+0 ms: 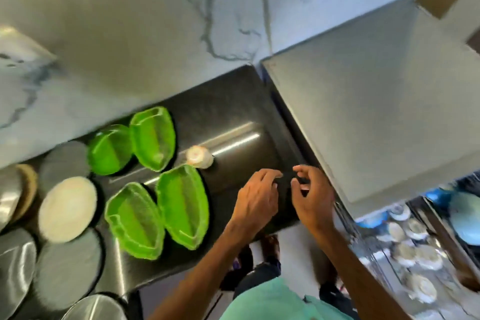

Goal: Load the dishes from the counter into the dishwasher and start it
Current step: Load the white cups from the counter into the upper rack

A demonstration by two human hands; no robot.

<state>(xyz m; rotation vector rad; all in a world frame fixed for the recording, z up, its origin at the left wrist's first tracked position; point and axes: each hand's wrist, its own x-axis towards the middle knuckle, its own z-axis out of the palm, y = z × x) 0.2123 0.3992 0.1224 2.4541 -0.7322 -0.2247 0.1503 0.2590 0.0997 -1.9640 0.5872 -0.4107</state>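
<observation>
Green leaf dishes [184, 205], a small cup [199, 156] and plates [67, 209] wait left of the dishwasher rack [405, 254] (partly filled, I judge). Left hand [255, 195], right hand [311, 197]: loosely curled, empty.

Head cam — prob. near-vertical over counter [228, 101]

- Bright, soft light overall, paler toward the upper right.
- Streaks of glare on the dark counter [220, 101] and the steel plates [15, 262] at left.
- Motion blur everywhere, heaviest over the dishwasher rack [405, 249] at lower right.
- Wide-angle bending of straight edges near the borders.
</observation>
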